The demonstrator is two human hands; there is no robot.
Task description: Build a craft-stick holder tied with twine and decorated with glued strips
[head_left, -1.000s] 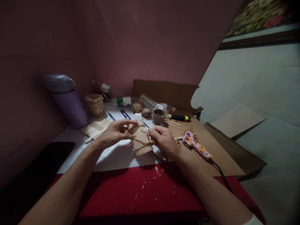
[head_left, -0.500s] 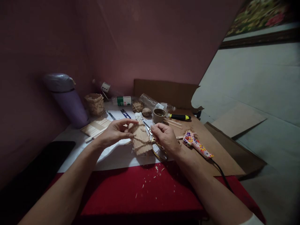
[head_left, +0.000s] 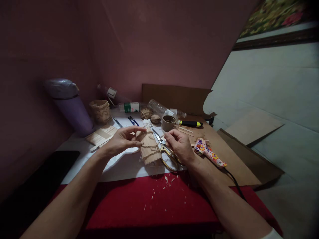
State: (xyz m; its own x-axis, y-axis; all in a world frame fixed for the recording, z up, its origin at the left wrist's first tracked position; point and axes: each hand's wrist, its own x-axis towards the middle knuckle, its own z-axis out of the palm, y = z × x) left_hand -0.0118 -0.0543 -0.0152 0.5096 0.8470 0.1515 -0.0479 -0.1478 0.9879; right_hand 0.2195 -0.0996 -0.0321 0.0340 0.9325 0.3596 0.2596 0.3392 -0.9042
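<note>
My left hand grips the upper left edge of a light-brown wooden craft piece between thumb and fingers. Wavy strands of twine run across its face, and its lower edge is uneven. To the right, my right hand is closed in a pinch, apart from the piece; what its fingertips hold is too small to make out. Scissors with gold-coloured handles lie between the piece and my right hand, blades pointing up and left.
Twine balls, a brown cup, plastic bottles and a twine-trimmed pot stand behind. A flowered glue gun lies right on cardboard. Craft sticks and a purple tumbler are left. Wood shavings dot the red cloth.
My right hand has moved slightly right, away from the wooden piece, uncovering more of the scissors. My left hand keeps its hold in nearly the same place.
</note>
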